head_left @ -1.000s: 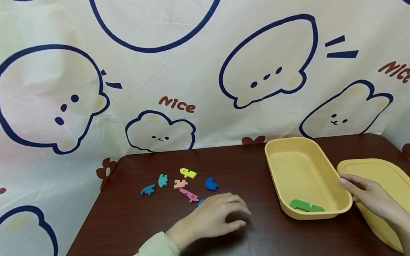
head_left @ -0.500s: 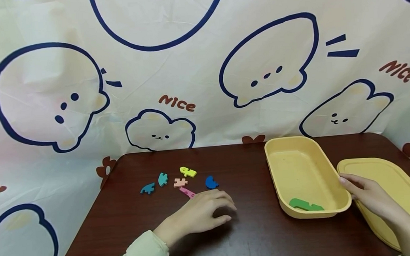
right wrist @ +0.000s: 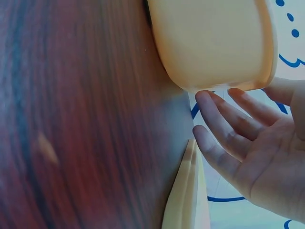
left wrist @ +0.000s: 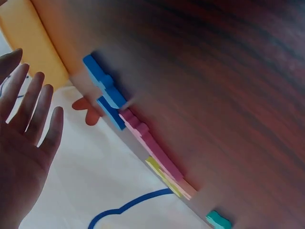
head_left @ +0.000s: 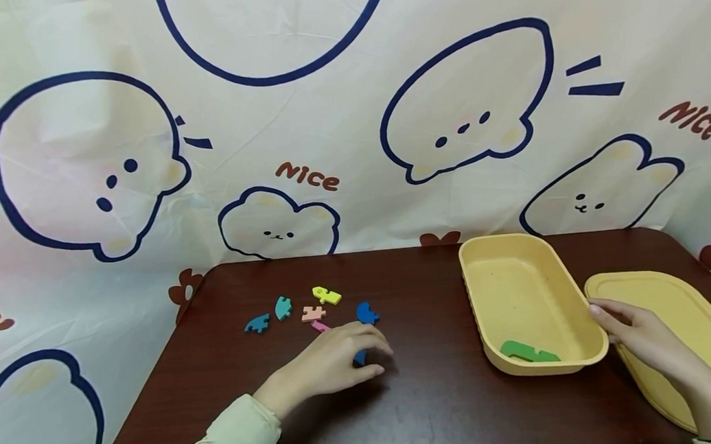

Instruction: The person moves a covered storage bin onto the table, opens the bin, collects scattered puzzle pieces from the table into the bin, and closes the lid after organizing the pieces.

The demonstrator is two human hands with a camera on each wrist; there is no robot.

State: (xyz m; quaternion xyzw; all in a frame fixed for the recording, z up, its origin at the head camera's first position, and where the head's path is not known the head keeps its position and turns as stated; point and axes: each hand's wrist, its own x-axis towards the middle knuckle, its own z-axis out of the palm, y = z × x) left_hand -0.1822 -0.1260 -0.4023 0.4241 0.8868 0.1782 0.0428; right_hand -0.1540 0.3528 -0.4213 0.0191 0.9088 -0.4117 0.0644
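Note:
My left hand (head_left: 334,361) hovers with loosely bent fingers over a blue puzzle piece (head_left: 359,358), which is partly hidden under it. The left wrist view shows that blue piece lying on the table beside a pink puzzle piece (left wrist: 152,145), with the fingers apart from both. On the right, my right hand (head_left: 645,343) holds the near right side of a yellow plastic bin (head_left: 528,299), thumb at the rim and fingertips against the outer wall (right wrist: 214,52). A green puzzle piece (head_left: 528,351) lies inside the bin at its near end.
Beyond the left hand lie dark blue (head_left: 367,313), peach (head_left: 314,313), yellow (head_left: 327,295), teal (head_left: 283,308) and blue-green (head_left: 257,324) puzzle pieces. A flat yellow lid (head_left: 645,288) rests right of the bin. A printed curtain (head_left: 366,200) hangs behind the dark table (head_left: 431,416).
My left hand has moved left and slightly away from me, now over the blue piece and covering most of the pink one. The right hand and bin have stayed put.

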